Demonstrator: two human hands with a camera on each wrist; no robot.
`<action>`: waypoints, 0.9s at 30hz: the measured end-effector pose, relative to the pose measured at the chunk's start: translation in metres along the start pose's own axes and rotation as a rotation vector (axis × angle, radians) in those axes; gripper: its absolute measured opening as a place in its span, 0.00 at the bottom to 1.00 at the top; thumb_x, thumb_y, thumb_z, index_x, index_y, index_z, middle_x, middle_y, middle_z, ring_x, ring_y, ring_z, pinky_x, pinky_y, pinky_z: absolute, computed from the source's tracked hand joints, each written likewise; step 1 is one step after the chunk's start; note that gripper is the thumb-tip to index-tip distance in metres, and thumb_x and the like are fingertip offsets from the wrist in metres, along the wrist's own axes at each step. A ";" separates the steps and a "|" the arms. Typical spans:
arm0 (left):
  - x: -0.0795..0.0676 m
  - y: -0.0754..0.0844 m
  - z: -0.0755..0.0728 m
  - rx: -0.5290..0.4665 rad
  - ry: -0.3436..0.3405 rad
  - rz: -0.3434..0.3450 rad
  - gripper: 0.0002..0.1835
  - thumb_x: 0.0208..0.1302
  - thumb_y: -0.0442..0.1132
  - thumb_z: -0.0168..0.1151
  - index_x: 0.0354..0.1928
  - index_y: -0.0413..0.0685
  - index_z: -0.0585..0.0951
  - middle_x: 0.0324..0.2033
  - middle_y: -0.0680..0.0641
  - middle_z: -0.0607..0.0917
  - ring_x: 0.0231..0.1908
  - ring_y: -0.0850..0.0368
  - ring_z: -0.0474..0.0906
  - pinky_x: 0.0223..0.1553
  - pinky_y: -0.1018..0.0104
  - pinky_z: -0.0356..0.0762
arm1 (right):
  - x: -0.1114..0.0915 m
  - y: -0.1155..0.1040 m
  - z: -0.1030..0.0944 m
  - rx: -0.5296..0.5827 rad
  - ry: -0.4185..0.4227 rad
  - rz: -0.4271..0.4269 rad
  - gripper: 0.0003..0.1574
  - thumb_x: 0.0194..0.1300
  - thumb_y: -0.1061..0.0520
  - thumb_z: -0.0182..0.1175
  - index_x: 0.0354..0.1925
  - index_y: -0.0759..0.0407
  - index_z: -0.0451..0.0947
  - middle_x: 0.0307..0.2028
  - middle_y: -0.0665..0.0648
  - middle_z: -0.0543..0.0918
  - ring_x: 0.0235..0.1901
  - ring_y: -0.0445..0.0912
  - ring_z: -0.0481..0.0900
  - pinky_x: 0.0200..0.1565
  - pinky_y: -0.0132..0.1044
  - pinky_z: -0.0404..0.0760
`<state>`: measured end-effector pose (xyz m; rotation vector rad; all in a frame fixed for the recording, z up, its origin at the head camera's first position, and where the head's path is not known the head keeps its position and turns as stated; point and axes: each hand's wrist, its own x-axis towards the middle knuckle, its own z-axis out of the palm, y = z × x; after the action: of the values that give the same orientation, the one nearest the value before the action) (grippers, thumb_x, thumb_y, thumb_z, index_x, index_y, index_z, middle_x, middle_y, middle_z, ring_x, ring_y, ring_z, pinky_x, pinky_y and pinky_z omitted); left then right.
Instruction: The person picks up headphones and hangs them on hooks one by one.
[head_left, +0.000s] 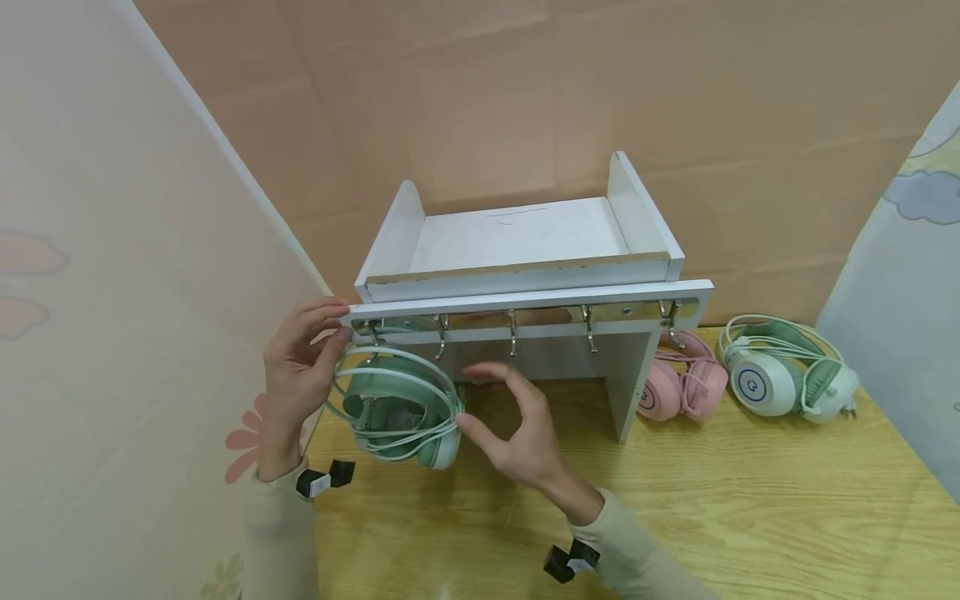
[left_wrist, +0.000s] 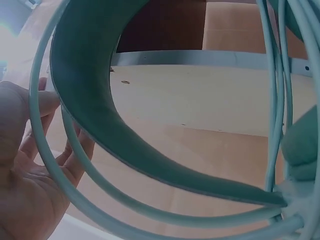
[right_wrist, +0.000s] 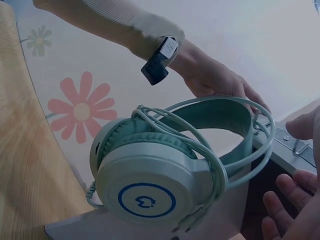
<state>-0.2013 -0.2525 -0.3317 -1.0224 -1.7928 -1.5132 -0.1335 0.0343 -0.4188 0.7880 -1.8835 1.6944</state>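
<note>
Mint-green headphones (head_left: 402,379) with pale looped cables hang at the leftmost hook of a white hook rack (head_left: 540,293). In the right wrist view, the headphones' (right_wrist: 150,185) headband meets the metal hook. My left hand (head_left: 300,358) touches the rack's left end, thumb and fingers beside the headband; the left wrist view shows this hand (left_wrist: 37,165) behind the cable loops, fingers spread. To the right of the ear cups, my right hand (head_left: 521,433) is held in a wide C, thumb tip close to the cables. Its fingers (right_wrist: 282,195) hold nothing in the right wrist view.
Several other hooks (head_left: 513,333) line the rack, with a white shelf (head_left: 517,237) above. Pink headphones (head_left: 686,379) and another mint-green pair (head_left: 787,367) lie on the wooden table (head_left: 750,492) at right. A flowered wall panel (head_left: 150,333) stands close on the left.
</note>
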 end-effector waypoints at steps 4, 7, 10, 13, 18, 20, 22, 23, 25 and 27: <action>0.001 0.002 0.000 0.033 -0.005 -0.005 0.15 0.66 0.12 0.59 0.54 0.19 0.80 0.57 0.43 0.84 0.50 0.56 0.86 0.47 0.74 0.88 | -0.006 -0.001 -0.011 -0.013 0.004 0.008 0.31 0.62 0.64 0.74 0.63 0.58 0.79 0.58 0.55 0.86 0.57 0.54 0.82 0.63 0.42 0.79; 0.000 0.003 0.000 0.065 -0.011 -0.011 0.16 0.65 0.12 0.59 0.54 0.19 0.80 0.58 0.43 0.84 0.51 0.55 0.86 0.47 0.74 0.88 | -0.010 0.001 -0.020 -0.025 0.004 0.000 0.28 0.62 0.66 0.73 0.60 0.59 0.80 0.55 0.55 0.86 0.55 0.52 0.83 0.61 0.43 0.78; 0.001 0.004 -0.001 0.096 -0.025 -0.018 0.17 0.65 0.11 0.58 0.55 0.20 0.79 0.58 0.43 0.84 0.51 0.55 0.86 0.48 0.74 0.87 | -0.015 0.003 -0.028 -0.044 -0.004 0.001 0.27 0.62 0.67 0.73 0.59 0.59 0.81 0.53 0.54 0.87 0.53 0.53 0.84 0.60 0.41 0.79; 0.002 0.006 0.000 0.118 -0.040 -0.025 0.18 0.65 0.11 0.58 0.56 0.21 0.79 0.59 0.44 0.83 0.51 0.56 0.85 0.48 0.75 0.87 | -0.020 0.006 -0.038 -0.069 -0.004 -0.011 0.26 0.61 0.67 0.73 0.58 0.60 0.81 0.53 0.54 0.87 0.52 0.52 0.84 0.59 0.39 0.79; 0.004 0.009 0.002 0.157 -0.057 -0.033 0.19 0.64 0.10 0.58 0.57 0.22 0.79 0.59 0.44 0.83 0.51 0.57 0.85 0.50 0.75 0.86 | -0.031 0.014 -0.056 -0.092 0.010 -0.024 0.27 0.59 0.70 0.73 0.58 0.62 0.82 0.52 0.54 0.87 0.51 0.52 0.85 0.59 0.37 0.80; 0.005 0.009 0.003 0.169 -0.061 -0.035 0.19 0.65 0.11 0.58 0.57 0.23 0.79 0.59 0.44 0.83 0.51 0.58 0.85 0.50 0.75 0.86 | -0.036 0.017 -0.064 -0.099 0.008 -0.018 0.28 0.59 0.71 0.73 0.58 0.62 0.82 0.52 0.54 0.87 0.51 0.53 0.85 0.59 0.36 0.81; 0.005 0.010 0.004 0.171 -0.061 -0.036 0.19 0.65 0.11 0.57 0.57 0.23 0.79 0.59 0.44 0.83 0.51 0.58 0.85 0.50 0.75 0.86 | -0.042 0.019 -0.071 -0.108 0.002 -0.009 0.29 0.58 0.71 0.73 0.58 0.63 0.82 0.52 0.54 0.87 0.51 0.53 0.85 0.59 0.34 0.81; 0.005 0.011 0.004 0.173 -0.060 -0.037 0.19 0.65 0.11 0.57 0.57 0.23 0.79 0.59 0.44 0.83 0.51 0.58 0.85 0.50 0.75 0.86 | -0.045 0.021 -0.075 -0.113 0.001 -0.009 0.29 0.58 0.72 0.73 0.58 0.63 0.82 0.52 0.55 0.87 0.51 0.51 0.85 0.59 0.34 0.81; 0.004 0.012 0.003 0.174 -0.056 -0.040 0.19 0.65 0.11 0.57 0.57 0.23 0.79 0.59 0.45 0.83 0.51 0.57 0.86 0.50 0.75 0.86 | -0.050 0.023 -0.083 -0.123 -0.004 -0.004 0.30 0.57 0.72 0.73 0.58 0.63 0.82 0.52 0.55 0.86 0.50 0.49 0.85 0.58 0.32 0.81; 0.003 0.013 0.003 0.177 -0.053 -0.041 0.19 0.65 0.11 0.57 0.57 0.23 0.79 0.59 0.45 0.83 0.51 0.56 0.86 0.50 0.76 0.85 | -0.054 0.025 -0.090 -0.130 -0.003 -0.004 0.31 0.56 0.73 0.73 0.59 0.64 0.81 0.52 0.58 0.86 0.50 0.46 0.84 0.57 0.30 0.80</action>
<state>-0.1923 -0.2483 -0.3225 -0.9516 -1.9570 -1.3343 -0.1139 0.1311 -0.4636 0.7427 -1.9701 1.5511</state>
